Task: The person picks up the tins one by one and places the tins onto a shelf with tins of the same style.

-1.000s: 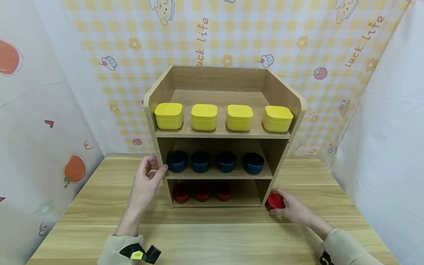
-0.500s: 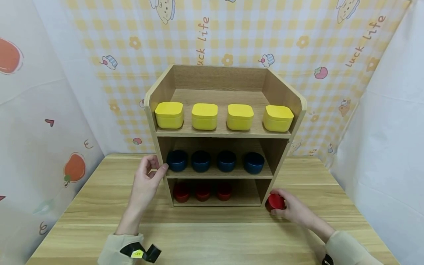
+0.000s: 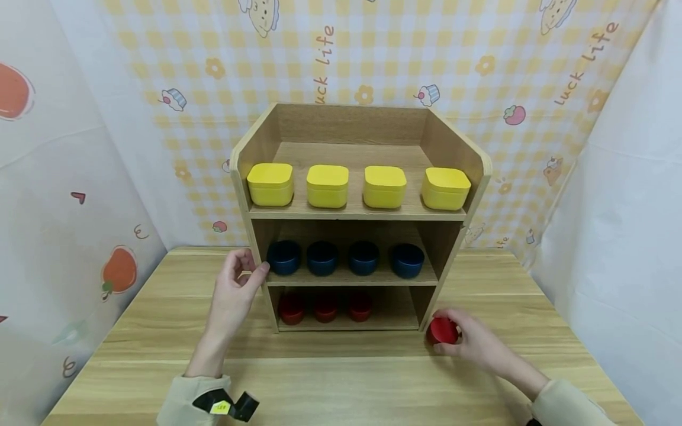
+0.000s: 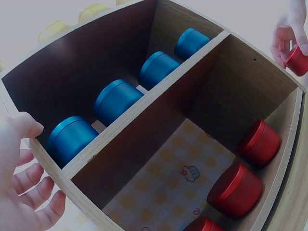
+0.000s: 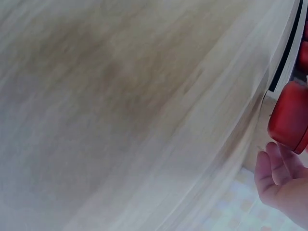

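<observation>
My right hand [image 3: 476,343] grips a small round red tin [image 3: 442,331] just outside the lower right corner of a wooden shelf unit [image 3: 351,214]. In the right wrist view the red tin [image 5: 288,115] shows at the right edge, with fingers [image 5: 276,166] beside it. My left hand [image 3: 234,296] rests against the unit's left side, its thumb touching the front edge and the other fingers loosely bent outside the panel. Three red tins [image 3: 326,308] stand in the left and middle of the bottom shelf.
Several blue round tins [image 3: 322,258] line the middle shelf. Several yellow square tins [image 3: 327,186] line the top shelf's front. The unit stands on a wooden table [image 3: 341,384], with a checked cloth [image 3: 367,59] behind and white cloth [image 3: 613,195] on the right.
My right hand has moved slightly toward me with the red tin still in its grip. The left hand stays at the shelf unit's side.
</observation>
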A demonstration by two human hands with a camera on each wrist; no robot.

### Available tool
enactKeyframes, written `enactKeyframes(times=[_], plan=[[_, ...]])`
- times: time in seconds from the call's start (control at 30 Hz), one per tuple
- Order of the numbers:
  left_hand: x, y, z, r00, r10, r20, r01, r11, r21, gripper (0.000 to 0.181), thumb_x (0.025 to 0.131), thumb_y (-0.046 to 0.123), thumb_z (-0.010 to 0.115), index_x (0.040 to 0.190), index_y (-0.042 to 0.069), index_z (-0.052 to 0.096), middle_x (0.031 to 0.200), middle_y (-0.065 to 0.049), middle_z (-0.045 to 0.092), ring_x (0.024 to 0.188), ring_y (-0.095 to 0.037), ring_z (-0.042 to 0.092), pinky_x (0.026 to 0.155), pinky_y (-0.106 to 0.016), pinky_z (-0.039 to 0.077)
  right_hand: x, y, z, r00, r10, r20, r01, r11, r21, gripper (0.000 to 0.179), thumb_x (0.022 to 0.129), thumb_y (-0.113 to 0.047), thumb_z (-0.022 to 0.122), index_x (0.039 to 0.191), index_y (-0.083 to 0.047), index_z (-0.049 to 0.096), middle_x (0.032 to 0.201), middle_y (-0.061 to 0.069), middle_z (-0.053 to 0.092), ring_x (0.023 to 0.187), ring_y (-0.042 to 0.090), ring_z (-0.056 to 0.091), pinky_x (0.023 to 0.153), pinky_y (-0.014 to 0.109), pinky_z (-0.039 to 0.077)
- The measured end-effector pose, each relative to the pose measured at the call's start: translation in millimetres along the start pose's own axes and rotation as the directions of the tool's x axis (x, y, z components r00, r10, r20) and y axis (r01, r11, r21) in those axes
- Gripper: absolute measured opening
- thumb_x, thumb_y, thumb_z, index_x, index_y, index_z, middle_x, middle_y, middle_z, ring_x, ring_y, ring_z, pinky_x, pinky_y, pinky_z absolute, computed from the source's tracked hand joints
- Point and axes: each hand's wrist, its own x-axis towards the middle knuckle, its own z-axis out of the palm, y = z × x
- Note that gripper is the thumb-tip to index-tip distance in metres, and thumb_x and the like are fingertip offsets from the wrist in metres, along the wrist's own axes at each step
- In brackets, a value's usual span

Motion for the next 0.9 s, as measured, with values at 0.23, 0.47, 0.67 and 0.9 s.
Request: enactKeyframes(times=[0.23,0.47,0.67,0.9], plan=[[-0.7,1.1,-0.2,1.0,0.003,0.006,-0.003,1.0,0.0,0.025,0.095,0.008,0.063,0.111,0.002,0.045,0.102,-0.006,0.042,0.095,-0.016,0.046,0.073,-0.018,0.045,-0.7,-15,4,0.995,-0.1,-0.018,0.098,0.992,-0.081,0.048,0.07,-0.014,0.086,0.112,-0.007,0.062,0.104,0.001,0.062,0.087,0.014,0.059,0.068,0.027,0.054],[-1.0,2.4,0.4,1.0,0.006,0.0,-0.006,1.0,-0.006,0.025,0.096,0.009,0.063,0.11,0.0,0.045,0.101,-0.007,0.043,0.094,-0.018,0.047,0.073,-0.018,0.045,3.6,-29,6,0.993,-0.115,0.031,0.116,0.993,-0.023,0.047,0.079,-0.024,0.083,0.116,-0.006,0.061,0.106,-0.002,0.06,0.086,0.009,0.059,0.067,0.025,0.053],[-1.2,3.4,-0.1,1.0,0.01,0.003,-0.01,1.0,-0.007,0.024,0.096,0.008,0.063,0.11,0.0,0.045,0.101,-0.006,0.043,0.094,-0.017,0.047,0.073,-0.018,0.045,10.1,-36,11,0.994,-0.089,0.061,0.09,0.996,-0.005,0.05,0.082,-0.031,0.081,0.119,-0.006,0.06,0.108,0.001,0.061,0.086,0.01,0.06,0.066,0.025,0.053],[-0.4,2.5,0.3,1.0,0.005,0.001,-0.005,1.0,-0.002,0.024,0.096,0.009,0.063,0.11,0.0,0.045,0.101,-0.007,0.043,0.094,-0.017,0.047,0.073,-0.018,0.045,19.1,-44,24,0.995,-0.102,0.001,0.102,0.993,-0.058,0.053,0.078,-0.021,0.083,0.122,-0.004,0.059,0.11,0.003,0.06,0.088,0.013,0.059,0.067,0.024,0.052]])
